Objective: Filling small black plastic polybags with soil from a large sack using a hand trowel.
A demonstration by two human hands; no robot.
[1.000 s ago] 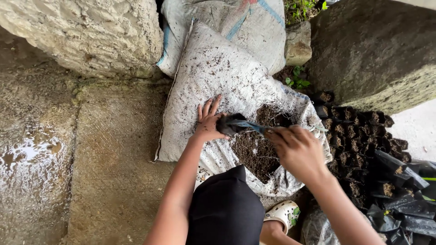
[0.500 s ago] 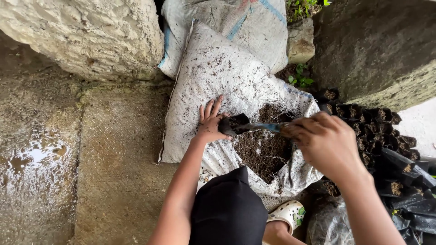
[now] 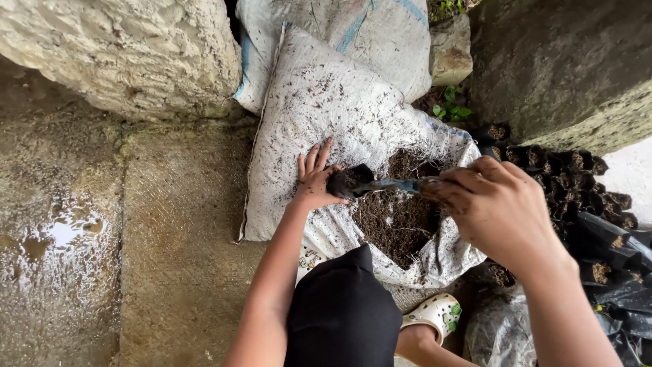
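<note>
My left hand (image 3: 314, 178) lies on a white woven sack (image 3: 319, 109), fingers spread, its thumb pressed to a small black bag (image 3: 348, 181) with soil in its mouth. My right hand (image 3: 499, 207) grips the handle of a small blue-grey trowel (image 3: 397, 185), held level over the sack's torn opening. The trowel's tip sits at the black bag. Dark loose soil (image 3: 394, 217) fills the opening under the trowel. Whether my left fingers wrap the bag is hidden.
Several black nursery bags filled with soil (image 3: 574, 180) stand at the right, with empty black bags (image 3: 618, 272) below them. Rough stone blocks (image 3: 122, 54) flank a second sack (image 3: 380, 34). A puddle (image 3: 58, 234) wets the concrete. My dark-clothed knee (image 3: 339, 312) and white clog (image 3: 435, 314) are below.
My right hand has drawn to the right and nearer the camera along the trowel. The trowel tip stays at the black bag. My left hand has hardly moved.
</note>
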